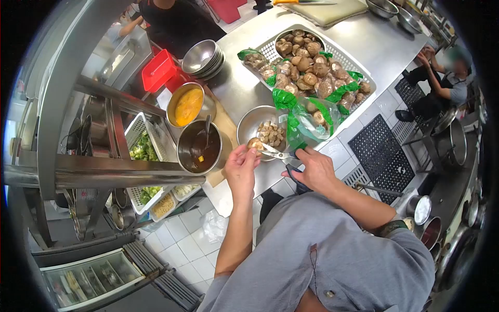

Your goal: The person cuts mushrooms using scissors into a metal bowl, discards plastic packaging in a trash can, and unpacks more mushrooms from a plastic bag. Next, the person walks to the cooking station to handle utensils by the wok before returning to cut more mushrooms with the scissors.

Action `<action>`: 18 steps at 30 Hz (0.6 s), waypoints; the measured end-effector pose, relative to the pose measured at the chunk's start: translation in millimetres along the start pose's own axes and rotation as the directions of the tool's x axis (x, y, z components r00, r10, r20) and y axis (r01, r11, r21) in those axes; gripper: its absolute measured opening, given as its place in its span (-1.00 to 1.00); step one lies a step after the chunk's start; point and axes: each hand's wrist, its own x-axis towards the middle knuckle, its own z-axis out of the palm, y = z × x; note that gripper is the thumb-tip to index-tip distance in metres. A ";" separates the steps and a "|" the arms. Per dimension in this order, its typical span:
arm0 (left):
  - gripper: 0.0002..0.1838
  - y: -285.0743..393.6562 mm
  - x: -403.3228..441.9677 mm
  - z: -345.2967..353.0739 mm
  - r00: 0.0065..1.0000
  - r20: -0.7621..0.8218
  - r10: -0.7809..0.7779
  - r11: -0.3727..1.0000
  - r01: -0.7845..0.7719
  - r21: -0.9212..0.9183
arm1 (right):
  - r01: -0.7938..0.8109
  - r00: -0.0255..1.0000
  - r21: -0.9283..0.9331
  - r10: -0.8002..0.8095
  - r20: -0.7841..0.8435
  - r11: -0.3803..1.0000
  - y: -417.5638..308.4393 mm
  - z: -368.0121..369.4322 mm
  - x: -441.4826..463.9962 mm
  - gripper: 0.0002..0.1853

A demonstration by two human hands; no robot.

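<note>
Between the fingers of my left hand (pixel 242 169) is a brown mushroom (pixel 254 143), at the near rim of a steel bowl (pixel 248 123). My right hand (pixel 316 169) grips dark-handled scissors (pixel 277 153), whose blades point left and reach the mushroom. Several cut mushroom pieces (pixel 271 134) lie inside the bowl. Just beyond my right hand is an opened clear and green plastic bag (pixel 306 125) with mushrooms in it. Behind it, a white basket (pixel 358 67) holds loose and bagged mushrooms (pixel 306 65).
Left of the bowl stand a pot of orange liquid (pixel 188 106) and a pot of dark sauce (pixel 199 147). Stacked steel bowls (pixel 201 57) and a red container (pixel 158 72) sit farther back. One person (pixel 176 23) stands across the table; another (pixel 447 78) sits at right.
</note>
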 end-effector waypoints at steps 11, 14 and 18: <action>-0.57 -12.7 1.2 -1.7 0.999 0.049 0.017 1.000 -0.018 0.012 | -0.052 0.997 -0.006 0.052 0.058 0.999 0.2 -2.9 -1.4 -0.36; -0.58 -14.3 -1.3 0.4 0.998 0.062 0.022 0.999 -0.023 0.022 | -0.020 0.999 -0.011 0.020 0.048 1.000 2.5 1.7 1.2 -0.35; -0.56 -13.7 1.1 0.0 0.998 0.063 -0.004 1.000 0.002 0.025 | -0.024 0.995 -0.004 0.024 0.093 1.000 2.0 5.8 6.4 -0.36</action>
